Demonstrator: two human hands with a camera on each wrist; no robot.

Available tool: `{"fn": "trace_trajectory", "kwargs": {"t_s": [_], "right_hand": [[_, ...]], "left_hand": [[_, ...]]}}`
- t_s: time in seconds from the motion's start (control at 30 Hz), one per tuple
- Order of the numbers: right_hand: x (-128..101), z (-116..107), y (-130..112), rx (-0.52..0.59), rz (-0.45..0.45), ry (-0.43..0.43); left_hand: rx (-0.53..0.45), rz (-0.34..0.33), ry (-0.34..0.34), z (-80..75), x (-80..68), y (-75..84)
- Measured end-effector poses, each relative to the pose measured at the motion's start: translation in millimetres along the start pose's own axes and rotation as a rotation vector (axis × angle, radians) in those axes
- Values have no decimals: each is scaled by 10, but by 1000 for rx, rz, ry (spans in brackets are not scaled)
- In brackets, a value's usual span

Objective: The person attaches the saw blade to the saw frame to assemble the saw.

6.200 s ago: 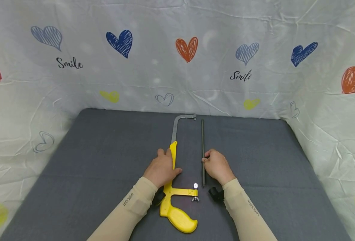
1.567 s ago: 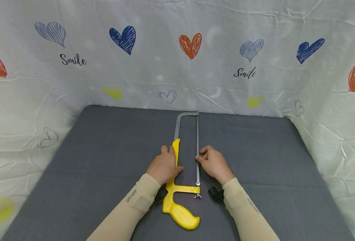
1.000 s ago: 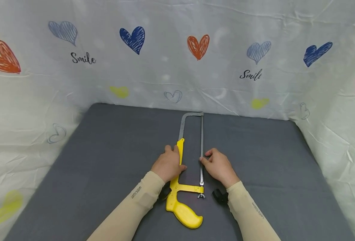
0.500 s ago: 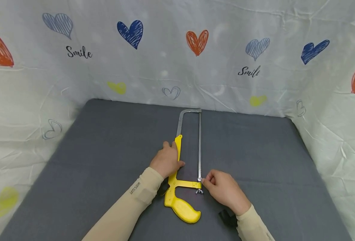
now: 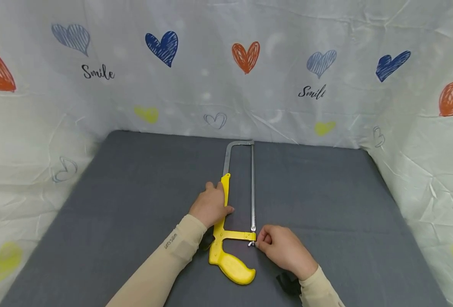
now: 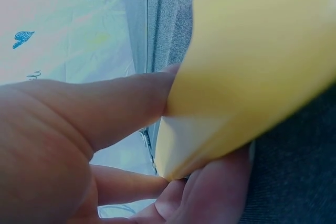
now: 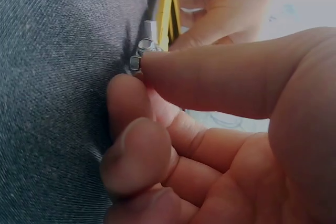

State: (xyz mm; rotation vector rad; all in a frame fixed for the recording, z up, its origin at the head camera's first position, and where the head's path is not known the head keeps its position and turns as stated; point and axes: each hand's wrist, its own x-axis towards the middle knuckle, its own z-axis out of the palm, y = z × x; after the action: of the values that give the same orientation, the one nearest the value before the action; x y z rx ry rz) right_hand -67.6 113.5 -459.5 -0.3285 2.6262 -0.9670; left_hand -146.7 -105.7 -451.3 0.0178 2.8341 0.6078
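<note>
A hacksaw [image 5: 230, 221] lay flat near the middle of the grey bench [image 5: 115, 204], its length running from 6 to 12 o'clock, yellow handle [image 5: 232, 268] at the 6 o'clock end and steel bow [image 5: 234, 147] at the 12 o'clock end. The left hand [image 5: 210, 207] rested on the yellow spine of the frame, at 9 o'clock from the blade [image 5: 252, 187]. In the left wrist view its fingers [image 6: 110, 108] lay against the yellow plastic [image 6: 252, 61], thumb on one side and the others under the edge, bent round it.

The blade ran straight along the 3 o'clock side of the frame, seated at both ends. At its near end sat the wing nut [image 5: 251, 244], just below the yellow cross arm. The right hand [image 5: 284, 249] lay at 3 o'clock from the nut; in the right wrist view thumb and forefinger [image 7: 210, 82] pinched the nut [image 7: 140, 51] between their tips, the other fingers curled beneath.

A white sheet [image 5: 211, 72] printed with hearts stood behind the bench at 12 o'clock and down both sides.
</note>
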Motion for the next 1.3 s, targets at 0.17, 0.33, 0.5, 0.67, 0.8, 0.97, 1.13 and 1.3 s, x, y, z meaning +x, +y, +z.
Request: {"fn": "trace_trajectory", "kwargs": {"t_s": [0.17,0.33,0.5,0.67,0.8,0.97,1.13,1.3], "right_hand": [[2,18,24,-4,-1,-6],[-3,10,18,3,10,-20],[4,34,-33,7,62,-14],[41,69,-86,-47,107,60],[39,74,-113,-72,148,101],[39,86,-136,-57,147,79],[56,97,-153,-59,146,76],[78,104,-150,-67,121,74]], "left_hand": [[-9,-3,-1,21,-16,-10],[-8,-5,0,33,-16,-18],[-3,-8,-1,37,-12,-22],[3,-11,-1,48,-14,-28],[1,-12,-9,51,-16,-15],[-5,-10,-14,40,-19,-1],[-9,6,-4,22,-14,0],[-3,7,-2,9,-5,-5]]}}
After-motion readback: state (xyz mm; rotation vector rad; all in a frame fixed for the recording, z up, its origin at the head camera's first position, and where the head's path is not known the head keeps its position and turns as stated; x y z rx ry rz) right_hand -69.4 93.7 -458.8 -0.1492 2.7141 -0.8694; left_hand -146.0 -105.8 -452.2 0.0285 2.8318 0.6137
